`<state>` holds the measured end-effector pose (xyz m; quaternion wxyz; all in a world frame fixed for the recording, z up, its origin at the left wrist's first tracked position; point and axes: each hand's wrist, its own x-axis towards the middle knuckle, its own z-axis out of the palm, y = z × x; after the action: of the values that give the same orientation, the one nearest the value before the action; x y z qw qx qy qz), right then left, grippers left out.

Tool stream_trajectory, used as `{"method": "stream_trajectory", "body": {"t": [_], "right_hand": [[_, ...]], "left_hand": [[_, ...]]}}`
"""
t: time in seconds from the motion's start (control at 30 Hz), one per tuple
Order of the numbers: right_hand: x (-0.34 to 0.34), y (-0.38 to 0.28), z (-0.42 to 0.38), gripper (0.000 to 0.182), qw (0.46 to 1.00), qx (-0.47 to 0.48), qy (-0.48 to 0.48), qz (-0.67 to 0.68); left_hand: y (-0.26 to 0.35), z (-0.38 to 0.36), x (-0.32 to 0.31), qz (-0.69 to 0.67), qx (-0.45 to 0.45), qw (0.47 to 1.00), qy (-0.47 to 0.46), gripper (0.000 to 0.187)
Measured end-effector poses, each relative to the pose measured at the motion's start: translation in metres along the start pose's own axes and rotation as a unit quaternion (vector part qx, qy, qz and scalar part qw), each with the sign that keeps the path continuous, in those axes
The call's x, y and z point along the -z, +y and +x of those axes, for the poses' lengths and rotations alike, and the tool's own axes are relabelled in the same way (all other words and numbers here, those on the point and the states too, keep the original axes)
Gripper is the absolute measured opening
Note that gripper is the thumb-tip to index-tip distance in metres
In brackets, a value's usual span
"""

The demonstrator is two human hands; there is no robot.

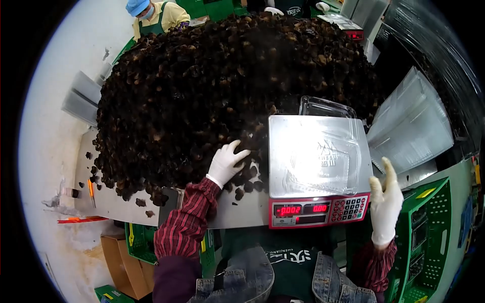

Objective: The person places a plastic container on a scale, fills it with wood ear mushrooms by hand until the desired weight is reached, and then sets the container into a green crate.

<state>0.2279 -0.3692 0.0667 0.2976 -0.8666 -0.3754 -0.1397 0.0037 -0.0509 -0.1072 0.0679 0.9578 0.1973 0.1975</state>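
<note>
My left hand (227, 164), in a white glove, reaches to the near edge of a big heap of dark wood ear mushrooms (202, 96). Its fingers are apart, and a few loose pieces lie beside it on the table. To its right stands a red digital scale (319, 209) with a steel plate, its display lit with -0.002. A clear plastic tray (323, 160) rests on the plate, with another clear piece (328, 106) at the plate's far edge. My right hand (386, 204), also gloved, is raised just right of the scale, fingers spread and holding nothing.
Nested clear trays (411, 121) lean to the right of the scale. A green crate (424, 237) stands at lower right, and a cardboard box (124, 267) lies at lower left. Across the heap are a person in a blue cap (137, 7) and another scale (353, 34).
</note>
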Motion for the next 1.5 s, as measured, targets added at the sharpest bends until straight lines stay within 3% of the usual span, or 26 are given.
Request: {"method": "stream_trajectory", "body": {"t": [0.07,0.17,0.2,0.3,0.4,0.47,0.53,0.6,0.67,0.73,0.8,0.87,0.93,1.0,1.03,1.07,1.13,1.27,1.33,1.4,1.47,1.5], "right_hand": [[-0.032,0.042,-0.004,0.050,0.999,-0.011,-0.035,-0.034],[-0.053,0.039,0.001,0.050,0.969,-0.136,-0.166,0.126],[-0.061,0.037,-0.001,0.044,0.936,-0.197,-0.186,0.226],[-0.068,0.032,0.002,0.041,0.889,-0.244,-0.199,0.333],[-0.070,0.022,0.006,0.041,0.874,-0.258,-0.186,0.367],[-0.074,0.016,0.008,0.039,0.878,-0.242,-0.191,0.365],[-0.080,0.013,0.009,0.040,0.881,-0.232,-0.198,0.361],[-0.084,0.008,0.010,0.040,0.884,-0.218,-0.206,0.358],[-0.085,0.004,0.012,0.039,0.887,-0.219,-0.208,0.350],[-0.087,0.007,0.016,0.039,0.891,-0.234,-0.210,0.326],[-0.086,0.011,0.015,0.037,0.884,-0.228,-0.214,0.349],[-0.086,0.016,0.015,0.037,0.881,-0.223,-0.217,0.358],[-0.082,0.015,0.016,0.034,0.881,-0.227,-0.204,0.362],[-0.081,0.025,0.013,0.032,0.889,-0.211,-0.151,0.378],[-0.078,0.025,0.014,0.030,0.886,-0.228,-0.136,0.379],[-0.073,0.024,0.015,0.028,0.885,-0.243,-0.120,0.378],[-0.068,0.022,0.014,0.027,0.887,-0.254,-0.100,0.373],[-0.065,0.014,0.012,0.025,0.893,-0.241,-0.096,0.369],[-0.063,0.012,0.011,0.026,0.902,-0.232,-0.113,0.347],[-0.063,0.012,0.010,0.025,0.906,-0.231,-0.118,0.335],[-0.068,0.017,0.008,0.025,0.913,-0.206,-0.104,0.337],[-0.070,0.017,0.008,0.025,0.925,-0.187,-0.090,0.318]], "left_hand": [[-0.008,-0.004,-0.004,-0.056,0.053,0.997,0.032,0.039],[-0.018,0.005,-0.009,-0.165,0.112,0.973,0.114,0.031],[-0.020,0.009,-0.003,-0.192,0.114,0.966,0.131,0.028],[-0.027,0.026,0.027,-0.341,0.211,0.910,0.107,0.022],[0.006,0.059,0.075,-0.331,0.103,0.926,0.149,0.025],[0.053,0.082,0.100,-0.395,0.073,0.908,0.121,0.028],[0.105,0.101,0.109,-0.359,-0.097,0.925,0.078,0.025],[0.143,0.112,0.092,-0.255,-0.222,0.941,-0.031,0.020],[0.169,0.113,0.055,-0.114,-0.250,0.957,-0.095,0.018],[0.177,0.111,0.046,-0.120,-0.217,0.966,-0.073,0.022],[0.176,0.109,0.053,-0.174,-0.187,0.960,-0.114,0.029],[0.170,0.105,0.072,-0.194,-0.199,0.958,-0.077,0.033],[0.148,0.098,0.086,-0.319,-0.176,0.931,0.013,0.036],[0.099,0.085,0.079,-0.329,-0.077,0.938,0.079,0.033],[0.086,0.075,0.095,-0.318,0.010,0.945,0.075,0.032],[0.056,0.055,0.069,-0.282,0.085,0.950,0.102,0.034],[0.023,0.027,0.047,-0.135,0.092,0.986,0.034,0.053],[0.073,-0.030,0.019,-0.041,0.045,0.990,-0.128,0.067],[0.065,-0.045,0.008,-0.036,0.020,0.999,-0.030,0.050],[0.046,-0.054,-0.006,0.033,0.074,0.996,0.037,0.037],[0.028,-0.048,-0.003,0.020,0.083,0.994,0.062,0.028],[0.021,-0.040,-0.001,-0.036,0.073,0.989,0.127,0.024]]}}
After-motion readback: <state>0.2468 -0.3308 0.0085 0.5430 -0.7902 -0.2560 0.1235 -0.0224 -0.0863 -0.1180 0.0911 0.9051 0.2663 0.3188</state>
